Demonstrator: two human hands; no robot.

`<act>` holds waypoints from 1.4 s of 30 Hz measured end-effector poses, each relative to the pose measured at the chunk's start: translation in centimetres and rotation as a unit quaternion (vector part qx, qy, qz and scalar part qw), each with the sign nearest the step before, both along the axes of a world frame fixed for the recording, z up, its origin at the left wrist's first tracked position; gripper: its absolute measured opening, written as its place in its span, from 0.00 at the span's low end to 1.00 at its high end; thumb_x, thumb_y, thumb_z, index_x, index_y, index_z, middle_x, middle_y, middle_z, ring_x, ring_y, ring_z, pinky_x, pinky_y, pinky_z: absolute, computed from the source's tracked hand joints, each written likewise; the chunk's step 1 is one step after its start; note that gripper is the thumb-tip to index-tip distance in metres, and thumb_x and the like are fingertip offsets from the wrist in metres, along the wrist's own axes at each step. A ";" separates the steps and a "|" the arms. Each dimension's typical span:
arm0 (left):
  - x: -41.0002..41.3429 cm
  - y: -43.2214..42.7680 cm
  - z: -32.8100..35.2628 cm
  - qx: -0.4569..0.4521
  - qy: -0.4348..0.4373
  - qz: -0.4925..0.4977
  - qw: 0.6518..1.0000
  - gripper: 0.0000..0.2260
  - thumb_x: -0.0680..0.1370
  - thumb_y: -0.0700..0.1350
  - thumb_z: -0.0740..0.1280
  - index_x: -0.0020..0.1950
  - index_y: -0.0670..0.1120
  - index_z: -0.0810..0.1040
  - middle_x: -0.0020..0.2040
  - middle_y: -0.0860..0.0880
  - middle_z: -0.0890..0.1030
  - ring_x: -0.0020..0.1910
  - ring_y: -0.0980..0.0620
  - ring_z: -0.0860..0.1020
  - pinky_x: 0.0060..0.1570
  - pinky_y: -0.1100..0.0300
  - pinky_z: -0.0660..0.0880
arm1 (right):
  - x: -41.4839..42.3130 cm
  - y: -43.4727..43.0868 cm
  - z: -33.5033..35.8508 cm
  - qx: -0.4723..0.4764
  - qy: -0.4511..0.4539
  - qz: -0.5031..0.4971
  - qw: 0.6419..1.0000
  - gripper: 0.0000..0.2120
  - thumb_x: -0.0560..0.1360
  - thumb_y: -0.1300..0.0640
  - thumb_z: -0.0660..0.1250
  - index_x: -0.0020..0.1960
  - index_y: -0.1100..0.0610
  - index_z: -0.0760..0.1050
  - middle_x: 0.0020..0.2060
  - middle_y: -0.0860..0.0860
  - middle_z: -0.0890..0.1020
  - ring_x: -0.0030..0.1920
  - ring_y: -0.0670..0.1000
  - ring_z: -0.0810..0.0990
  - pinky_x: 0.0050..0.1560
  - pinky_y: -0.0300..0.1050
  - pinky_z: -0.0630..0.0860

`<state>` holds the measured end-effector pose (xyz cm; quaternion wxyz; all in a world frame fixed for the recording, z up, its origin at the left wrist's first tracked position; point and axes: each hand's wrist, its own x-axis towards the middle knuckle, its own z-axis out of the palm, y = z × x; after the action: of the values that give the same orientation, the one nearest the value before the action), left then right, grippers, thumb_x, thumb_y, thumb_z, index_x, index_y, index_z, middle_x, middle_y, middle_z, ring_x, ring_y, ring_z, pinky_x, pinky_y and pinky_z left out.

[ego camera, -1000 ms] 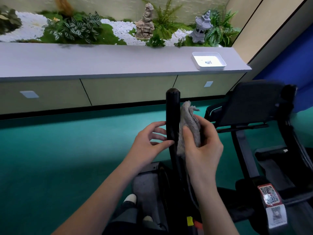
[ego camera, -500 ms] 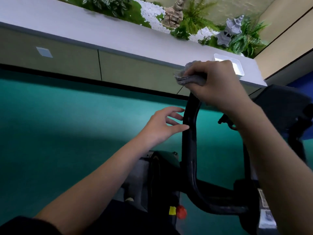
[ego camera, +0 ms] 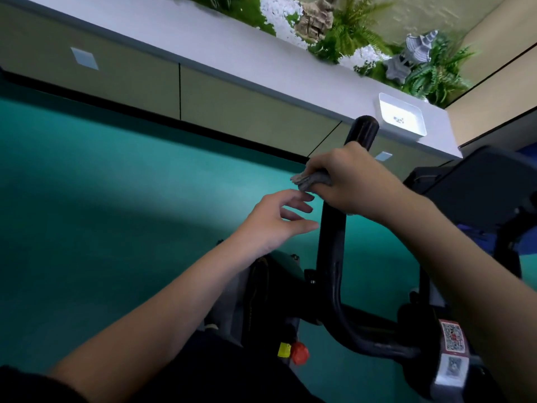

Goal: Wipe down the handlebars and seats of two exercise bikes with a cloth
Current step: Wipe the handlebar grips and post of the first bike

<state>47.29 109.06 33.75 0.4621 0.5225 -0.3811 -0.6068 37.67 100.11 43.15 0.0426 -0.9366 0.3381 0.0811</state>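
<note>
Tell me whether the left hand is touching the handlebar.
Cannot tell. In the head view the left hand is held open beside the handlebar, its thumb tip right at the bar's edge; neither contact nor a gap shows plainly.

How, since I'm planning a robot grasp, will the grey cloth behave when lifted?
Probably floppy: the cloth is bunched under the right hand round the handlebar. Likely light: one hand holds it. Its fuzzy edge suggests good grip.
</note>
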 end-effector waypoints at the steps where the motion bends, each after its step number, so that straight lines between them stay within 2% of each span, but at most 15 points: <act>1: 0.2 0.2 -0.2 0.002 -0.003 0.001 1.000 0.15 0.70 0.39 0.73 0.55 0.49 0.77 0.51 0.48 0.81 0.45 0.53 0.78 0.49 0.61 0.75 | -0.3 0.4 -0.2 0.010 -0.012 -0.005 1.000 0.08 0.74 0.61 0.66 0.50 0.59 0.81 0.42 0.55 0.85 0.44 0.59 0.80 0.43 0.43 0.70; 3: 0.5 0.5 -0.5 0.003 -0.008 0.005 1.000 0.14 0.70 0.38 0.73 0.54 0.48 0.78 0.51 0.48 0.81 0.44 0.54 0.78 0.50 0.59 0.75 | -1.1 1.1 -0.2 0.036 -0.064 -0.031 0.997 0.07 0.73 0.63 0.66 0.49 0.59 0.82 0.40 0.52 0.85 0.40 0.52 0.81 0.41 0.39 0.71; 4: 0.6 0.6 -0.5 0.003 -0.010 0.007 1.000 0.14 0.70 0.39 0.73 0.54 0.48 0.78 0.51 0.48 0.81 0.44 0.55 0.79 0.51 0.59 0.75 | -1.7 1.5 0.0 0.048 -0.116 -0.057 0.991 0.07 0.72 0.63 0.67 0.48 0.58 0.82 0.38 0.49 0.84 0.36 0.44 0.81 0.39 0.34 0.70; 6: 0.5 0.7 -0.6 -0.002 -0.017 0.010 1.000 0.15 0.70 0.39 0.74 0.55 0.49 0.78 0.51 0.50 0.81 0.44 0.56 0.79 0.50 0.59 0.76 | -3.2 2.3 0.4 0.036 -0.257 -0.112 0.959 0.06 0.72 0.62 0.68 0.47 0.55 0.80 0.34 0.39 0.80 0.31 0.35 0.77 0.34 0.27 0.68; 7: 0.4 0.6 -0.5 -0.006 -0.023 0.008 1.000 0.16 0.70 0.40 0.74 0.56 0.50 0.78 0.51 0.51 0.81 0.44 0.56 0.80 0.49 0.61 0.75 | -4.1 2.8 0.4 0.017 -0.321 -0.132 0.938 0.05 0.73 0.61 0.69 0.48 0.54 0.79 0.34 0.37 0.78 0.30 0.34 0.76 0.34 0.28 0.68; 9: -0.1 0.4 -0.2 -0.014 -0.035 -0.004 0.999 0.18 0.70 0.41 0.74 0.58 0.51 0.77 0.52 0.53 0.80 0.46 0.57 0.80 0.47 0.64 0.75 | -5.6 3.6 -0.4 -0.017 -0.393 -0.158 0.906 0.06 0.75 0.61 0.68 0.51 0.55 0.78 0.37 0.43 0.79 0.34 0.36 0.76 0.37 0.34 0.71; 13: -1.2 0.2 0.3 -0.025 -0.053 -0.024 0.998 0.24 0.69 0.41 0.74 0.63 0.51 0.73 0.53 0.53 0.78 0.47 0.54 0.80 0.50 0.60 0.77 | -6.9 4.9 -3.4 -0.047 -0.356 -0.158 0.920 0.12 0.73 0.69 0.67 0.56 0.63 0.78 0.52 0.54 0.80 0.54 0.51 0.79 0.57 0.38 0.73; 15: -1.7 0.3 0.5 -0.026 -0.055 -0.023 0.998 0.26 0.69 0.39 0.74 0.65 0.49 0.71 0.54 0.51 0.78 0.47 0.52 0.80 0.50 0.58 0.77 | -7.0 5.2 -4.4 -0.053 -0.359 -0.156 0.919 0.11 0.73 0.69 0.66 0.55 0.64 0.79 0.54 0.56 0.80 0.57 0.53 0.78 0.60 0.40 0.72; 20: -1.8 0.4 0.9 -0.026 -0.055 -0.027 0.998 0.28 0.68 0.35 0.74 0.66 0.47 0.70 0.54 0.49 0.77 0.47 0.51 0.81 0.49 0.58 0.78 | -7.4 5.9 -4.9 -0.010 -0.400 -0.193 0.896 0.11 0.72 0.71 0.64 0.52 0.64 0.79 0.50 0.52 0.79 0.53 0.47 0.78 0.58 0.32 0.70; 26: -1.8 0.3 1.5 -0.026 -0.058 -0.034 0.997 0.27 0.68 0.33 0.74 0.65 0.45 0.71 0.55 0.47 0.77 0.47 0.50 0.81 0.48 0.60 0.78 | -8.5 8.5 -5.2 0.063 -0.439 -0.241 0.863 0.11 0.71 0.70 0.65 0.51 0.61 0.80 0.48 0.48 0.80 0.52 0.43 0.78 0.56 0.33 0.71; 30: -1.8 0.3 1.5 -0.019 -0.055 -0.035 0.998 0.28 0.68 0.34 0.74 0.66 0.46 0.70 0.56 0.47 0.77 0.47 0.51 0.80 0.46 0.63 0.78 | -9.1 8.8 -4.9 0.055 -0.523 -0.313 0.791 0.12 0.72 0.68 0.64 0.50 0.54 0.78 0.46 0.47 0.81 0.49 0.43 0.79 0.52 0.35 0.72; 33: -1.9 0.2 1.5 -0.018 -0.061 -0.029 0.998 0.28 0.69 0.34 0.74 0.66 0.46 0.70 0.56 0.46 0.77 0.47 0.51 0.79 0.46 0.63 0.78 | -8.4 7.5 -5.2 0.014 -0.539 -0.385 0.749 0.13 0.73 0.69 0.64 0.52 0.56 0.79 0.48 0.51 0.82 0.51 0.48 0.80 0.56 0.45 0.76; 35: -2.0 0.1 1.6 -0.019 -0.068 -0.026 0.997 0.29 0.68 0.34 0.74 0.66 0.46 0.70 0.55 0.46 0.77 0.47 0.50 0.79 0.48 0.61 0.78 | -7.4 7.0 -5.8 0.023 -0.537 -0.408 0.738 0.13 0.73 0.70 0.64 0.53 0.57 0.80 0.48 0.52 0.82 0.51 0.49 0.80 0.57 0.47 0.76; 39: -2.0 -0.1 1.6 -0.025 -0.082 -0.028 0.996 0.29 0.68 0.34 0.74 0.66 0.46 0.70 0.55 0.46 0.77 0.47 0.50 0.80 0.49 0.58 0.78 | -6.2 6.9 -7.0 0.067 -0.529 -0.440 0.722 0.13 0.74 0.67 0.64 0.55 0.56 0.80 0.42 0.41 0.82 0.44 0.37 0.80 0.50 0.33 0.75; 42: -1.8 -0.3 1.5 -0.026 -0.088 -0.032 0.995 0.29 0.67 0.35 0.75 0.66 0.47 0.70 0.54 0.47 0.78 0.47 0.51 0.80 0.48 0.60 0.79 | -7.1 7.3 -7.3 0.109 -0.523 -0.428 0.729 0.12 0.75 0.67 0.64 0.54 0.56 0.80 0.41 0.43 0.83 0.43 0.41 0.81 0.48 0.37 0.76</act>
<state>45.47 108.78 35.24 0.4206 0.5488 -0.4528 -0.5630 30.52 107.44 35.88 0.3447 -0.5759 0.6164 -0.4118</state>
